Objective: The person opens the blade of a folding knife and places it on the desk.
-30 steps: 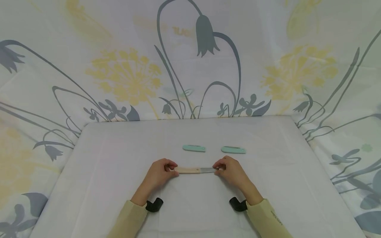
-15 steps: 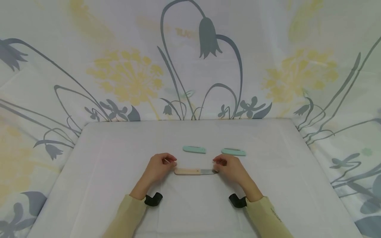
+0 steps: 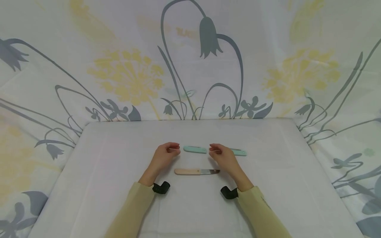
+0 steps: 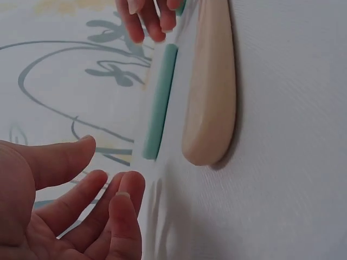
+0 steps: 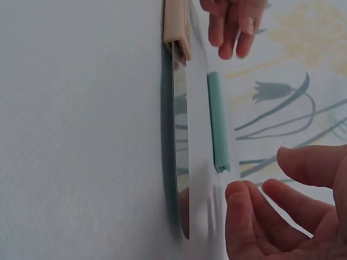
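A folding knife with a beige handle (image 3: 187,172) lies unfolded on the white table, its steel blade (image 5: 181,141) pointing right. Behind it are two folded knives with mint-green handles, a left one (image 3: 194,149) and a right one (image 3: 239,152). My left hand (image 3: 164,154) hovers just left of the left green knife, thumb and fingers apart and holding nothing. Between the two green knives is my right hand (image 3: 221,157), also holding nothing; it hides the left end of the right one. In the left wrist view the beige handle's rounded end (image 4: 209,124) is apart from the fingers.
The white cloth-covered table (image 3: 104,148) meets a flower-printed fabric backdrop (image 3: 184,66) at its back and sides. A black band with a camera-like piece (image 3: 161,187) sits at the left wrist, and another (image 3: 229,192) at the right.
Both hands have let go of the beige knife, leaving it lying unfolded. They have moved forward and inward, up to the two green knives.
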Motion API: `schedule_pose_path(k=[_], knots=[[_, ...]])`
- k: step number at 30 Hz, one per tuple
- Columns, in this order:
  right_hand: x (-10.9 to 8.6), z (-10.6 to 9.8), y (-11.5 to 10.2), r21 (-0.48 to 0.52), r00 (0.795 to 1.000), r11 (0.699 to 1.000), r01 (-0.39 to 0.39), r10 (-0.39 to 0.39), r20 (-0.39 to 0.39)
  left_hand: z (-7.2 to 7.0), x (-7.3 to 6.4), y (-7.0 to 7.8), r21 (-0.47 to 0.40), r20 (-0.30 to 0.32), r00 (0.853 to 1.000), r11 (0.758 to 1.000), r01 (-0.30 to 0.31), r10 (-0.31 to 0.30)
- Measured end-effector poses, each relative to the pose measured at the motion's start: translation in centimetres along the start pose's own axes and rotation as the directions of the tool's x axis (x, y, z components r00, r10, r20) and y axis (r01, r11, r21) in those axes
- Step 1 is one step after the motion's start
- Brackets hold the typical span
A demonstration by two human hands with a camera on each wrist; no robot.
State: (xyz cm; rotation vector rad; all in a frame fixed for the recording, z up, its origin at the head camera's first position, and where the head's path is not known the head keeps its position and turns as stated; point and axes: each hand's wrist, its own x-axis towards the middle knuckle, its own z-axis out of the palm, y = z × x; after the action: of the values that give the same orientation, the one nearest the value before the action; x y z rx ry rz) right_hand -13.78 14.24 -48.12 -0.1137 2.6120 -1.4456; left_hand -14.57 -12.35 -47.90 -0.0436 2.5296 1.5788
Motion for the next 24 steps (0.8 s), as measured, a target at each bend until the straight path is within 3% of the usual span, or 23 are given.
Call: schedule_pose_path(k=[9,15,24], knots=[[1.0,1.1,-0.2,0.015,1.0,1.0,-0.016,0.016,-0.02,1.0,1.2,1.2,0.004,0.051,0.998,0.999,0.043,-0.043],[1.4,1.7,-0.8,0.029,0.998,0.999,-0.02,0.022,-0.054,1.6,1.5,1.2,0.063,0.033,0.999,0.997,0.035,-0.037],[1.3,2.3,-1.0,0.067,0.988,0.997,-0.025,0.035,-0.148,2.1,1.6,1.2,-0.004,0.009,1.0,1.0,0.01,-0.01]])
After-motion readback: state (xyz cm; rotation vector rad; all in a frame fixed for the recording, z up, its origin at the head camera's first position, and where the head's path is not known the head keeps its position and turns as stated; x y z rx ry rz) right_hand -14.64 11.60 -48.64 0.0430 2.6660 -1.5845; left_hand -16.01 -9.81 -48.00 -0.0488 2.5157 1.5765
